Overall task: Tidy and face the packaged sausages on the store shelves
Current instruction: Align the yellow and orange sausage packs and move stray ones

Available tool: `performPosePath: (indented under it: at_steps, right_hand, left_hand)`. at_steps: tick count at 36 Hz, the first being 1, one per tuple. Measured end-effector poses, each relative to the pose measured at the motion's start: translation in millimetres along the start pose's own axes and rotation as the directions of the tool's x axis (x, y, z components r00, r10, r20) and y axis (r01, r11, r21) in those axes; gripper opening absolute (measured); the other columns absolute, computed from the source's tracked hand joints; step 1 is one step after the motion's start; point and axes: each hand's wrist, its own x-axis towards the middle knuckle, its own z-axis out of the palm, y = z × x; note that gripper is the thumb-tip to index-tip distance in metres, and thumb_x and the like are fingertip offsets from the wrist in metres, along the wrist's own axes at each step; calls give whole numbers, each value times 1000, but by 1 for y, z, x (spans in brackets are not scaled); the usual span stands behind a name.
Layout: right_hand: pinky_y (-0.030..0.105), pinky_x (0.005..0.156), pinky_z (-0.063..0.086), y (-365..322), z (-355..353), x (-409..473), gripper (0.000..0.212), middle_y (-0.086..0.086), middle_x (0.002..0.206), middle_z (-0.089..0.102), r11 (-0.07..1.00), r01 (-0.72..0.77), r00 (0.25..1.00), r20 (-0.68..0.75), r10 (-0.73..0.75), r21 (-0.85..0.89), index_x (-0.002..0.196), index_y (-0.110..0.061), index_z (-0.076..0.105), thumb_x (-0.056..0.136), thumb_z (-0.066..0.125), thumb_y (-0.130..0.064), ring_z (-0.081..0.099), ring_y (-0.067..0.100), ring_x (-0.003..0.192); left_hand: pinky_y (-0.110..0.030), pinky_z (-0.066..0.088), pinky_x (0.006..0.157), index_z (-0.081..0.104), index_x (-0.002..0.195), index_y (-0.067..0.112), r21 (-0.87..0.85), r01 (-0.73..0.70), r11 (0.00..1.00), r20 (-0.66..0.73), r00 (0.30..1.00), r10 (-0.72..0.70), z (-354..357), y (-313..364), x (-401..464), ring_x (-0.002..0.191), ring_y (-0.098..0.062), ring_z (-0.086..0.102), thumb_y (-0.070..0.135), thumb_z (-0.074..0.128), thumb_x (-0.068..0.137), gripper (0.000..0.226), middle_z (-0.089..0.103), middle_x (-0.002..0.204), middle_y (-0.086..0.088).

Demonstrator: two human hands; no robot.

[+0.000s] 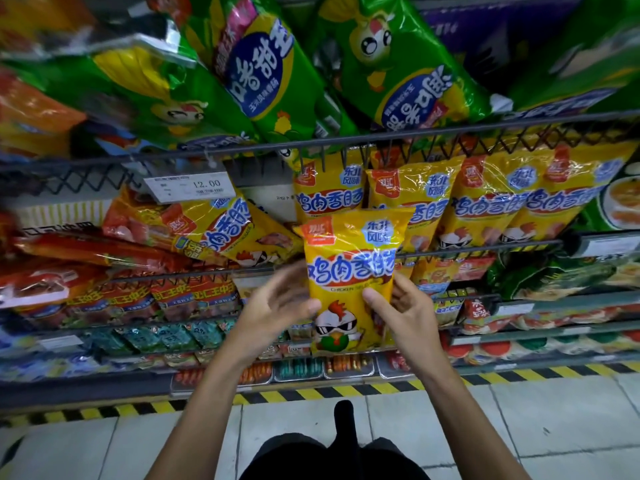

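A yellow chicken sausage pack [349,258] with a cartoon rooster stands upright in front of the shelves. My right hand [403,308] grips its lower right edge, thumb across the front. My left hand [277,303] is blurred, fingers spread, at the pack's lower left edge. Behind it, a row of the same yellow packs [485,199] stands upright on the middle shelf. To the left, one yellow pack [225,230] lies tilted on its side.
Green corn sausage packs [263,74] lie jumbled on the top shelf behind a wire rail [346,142]. Red sausage packs [104,268] fill the left. A price tag [188,187] reads 12.00. Lower shelves hold small packets. Yellow-black tape [311,393] edges the tiled floor.
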Motion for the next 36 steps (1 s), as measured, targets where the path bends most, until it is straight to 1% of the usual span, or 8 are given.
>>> performPosePath:
  at_steps: [3,9,12,16,22,26,31,36]
  right_hand:
    - [17,83,56,-2,8,1,31,-12,113,76,999,17,1000,-11,-17,42,120,-27,67,89,71,-29,72,7,106]
    - [26,102,54,-2,8,1,43,-18,132,66,996,22,987,163,-8,-83,143,-27,50,101,58,-34,61,4,125]
    - [9,101,44,-8,0,5,60,-44,141,47,979,74,947,321,-8,-192,154,-53,22,104,53,-41,44,-15,134]
    - [0,90,42,-24,-1,18,63,-60,125,43,936,159,960,272,-72,-314,139,-78,13,101,55,-49,43,-30,120]
    - [18,99,49,-32,9,46,65,-45,125,56,866,316,948,85,-307,-388,145,-73,20,105,57,-38,57,-10,122]
    - [0,89,41,-27,16,60,65,-50,120,57,857,370,920,12,-392,-360,150,-59,29,106,57,-21,55,-23,114]
    - [-8,89,33,-22,20,74,64,-62,124,41,845,374,914,-5,-406,-382,150,-56,28,105,58,-20,40,-35,117]
    - [6,84,49,6,23,83,59,-41,107,65,821,287,944,1,-330,-493,160,-19,32,106,56,-20,64,-16,98]
  left_hand:
    - [-27,60,89,73,123,36,67,-12,998,-16,1000,13,9,-18,-1,118,-20,71,39,85,83,42,75,126,5]
    - [-26,61,85,77,121,24,83,-113,990,-128,984,123,7,-18,-4,111,-17,74,28,78,93,29,78,119,3]
    - [-26,61,84,77,118,21,136,-169,976,-186,963,193,4,-13,-2,109,-13,74,25,75,91,27,79,115,6]
    - [-26,61,86,76,113,9,177,-260,949,-214,931,295,5,-6,6,109,-10,73,19,71,95,21,79,113,7]
    - [-12,52,75,72,119,6,208,-359,910,-220,889,401,9,17,29,90,3,70,16,68,98,23,77,103,18]
    - [-8,49,69,71,106,16,227,-351,909,-200,896,396,7,22,45,79,9,65,13,67,100,8,74,93,25]
    - [-10,47,87,70,106,13,215,-354,910,-230,887,400,5,15,62,100,3,67,9,66,100,8,74,97,20]
    - [-9,47,91,71,120,20,308,-300,903,-246,892,380,-2,-7,76,110,4,66,20,66,102,19,74,110,27]
